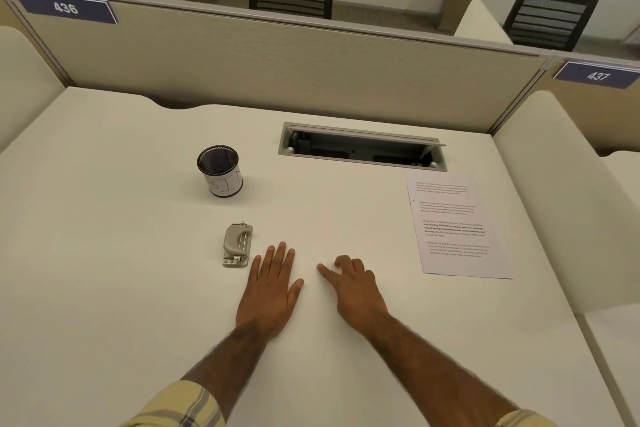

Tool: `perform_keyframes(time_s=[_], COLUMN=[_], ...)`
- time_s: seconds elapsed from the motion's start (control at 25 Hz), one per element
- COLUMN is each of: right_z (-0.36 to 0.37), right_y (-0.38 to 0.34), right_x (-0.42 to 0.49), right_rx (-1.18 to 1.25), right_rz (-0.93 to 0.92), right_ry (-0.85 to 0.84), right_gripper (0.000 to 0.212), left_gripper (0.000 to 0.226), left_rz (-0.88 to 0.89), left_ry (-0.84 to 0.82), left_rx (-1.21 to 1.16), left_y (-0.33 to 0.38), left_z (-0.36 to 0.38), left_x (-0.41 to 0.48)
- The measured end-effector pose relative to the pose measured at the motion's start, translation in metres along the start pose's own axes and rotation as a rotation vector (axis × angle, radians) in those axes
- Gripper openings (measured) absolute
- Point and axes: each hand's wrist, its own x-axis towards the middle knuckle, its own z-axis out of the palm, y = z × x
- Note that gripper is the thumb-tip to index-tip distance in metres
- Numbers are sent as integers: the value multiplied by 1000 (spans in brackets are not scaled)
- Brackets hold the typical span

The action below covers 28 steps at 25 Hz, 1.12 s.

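— Pale desk (104,288), cubicle wall (311,69) behind. Where is the hole punch (237,245)?
— Just beside my left hand (273,288), off the little finger, not touching. That hand lies flat on the desk, fingers straight, holding nothing. My right hand (356,288) rests loosely curled, also empty.
— How would you do it well?
— I'd fetch the printed sheet (457,229) from the right, square its edge, then steady the punch with my left. The mesh cup (221,172) stands farther back.
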Motion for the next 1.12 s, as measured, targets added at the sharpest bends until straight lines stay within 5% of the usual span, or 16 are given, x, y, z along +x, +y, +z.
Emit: perform_keyframes(time_s=[0.2,0.4,0.72,1.12], right_z=[-33,-48,-65,-154], right_y=[8,14,-1,-89], right_x=[17,17,41,167], right_rx=[1220,1744,1705,1157], right_rz=[569,820,755,369], right_ry=[-24,-181,-145,56], right_gripper=[45,11,13,9], left_gripper=[69,68,67,67], left_rz=[-5,-2,1,3], left_ry=[7,10,0,13], left_rx=[2,9,-14,-70], left_y=[-1,-1,-1,-3], left_z=[2,2,1,7], left_x=[1,0,0,0])
